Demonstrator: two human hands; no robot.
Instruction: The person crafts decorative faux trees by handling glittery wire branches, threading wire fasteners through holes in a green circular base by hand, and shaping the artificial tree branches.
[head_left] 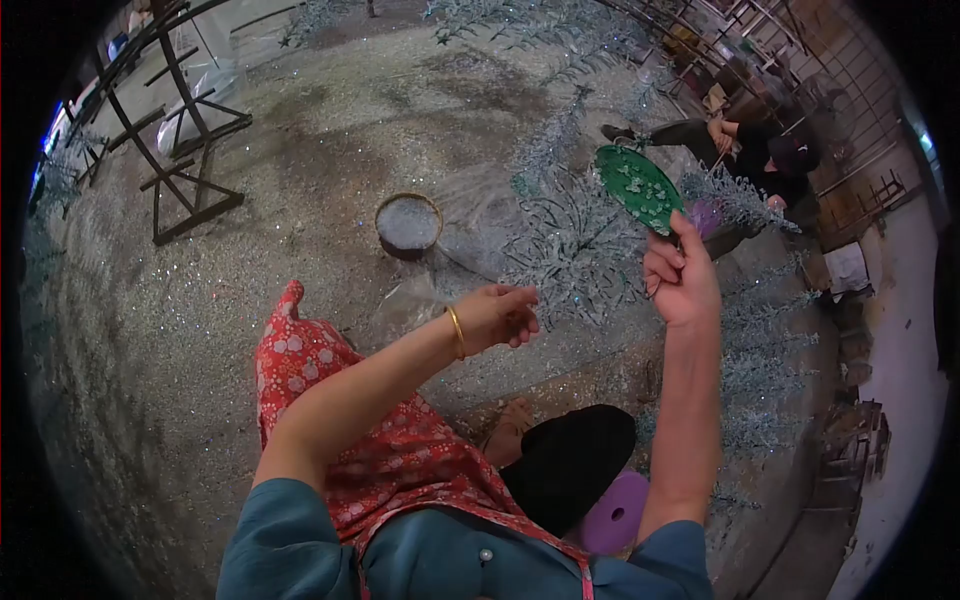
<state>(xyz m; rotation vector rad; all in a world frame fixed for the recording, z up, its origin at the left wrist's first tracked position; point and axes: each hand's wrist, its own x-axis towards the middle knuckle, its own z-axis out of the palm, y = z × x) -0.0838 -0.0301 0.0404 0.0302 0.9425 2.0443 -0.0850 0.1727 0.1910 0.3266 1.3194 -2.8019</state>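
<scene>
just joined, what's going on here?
The person's right hand grips a shallow round green tray by its edge, with pale bits scattered on it. The left hand is loosely curled, nothing visibly held. Spiky silver-white branches spread ahead, with a round pan of whitish material to their left. Another person in dark clothes sits at upper right.

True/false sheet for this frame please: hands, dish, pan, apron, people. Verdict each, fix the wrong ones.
1. The right hand holds the green dish. True.
2. The gold bracelet circles the right arm. False: it is on the left arm.
3. The round pan is in the left hand. False: it stands on the floor, apart from that hand.
4. The apron is plain white. False: it is red with a floral print.
5. Another person is in view. True.
</scene>
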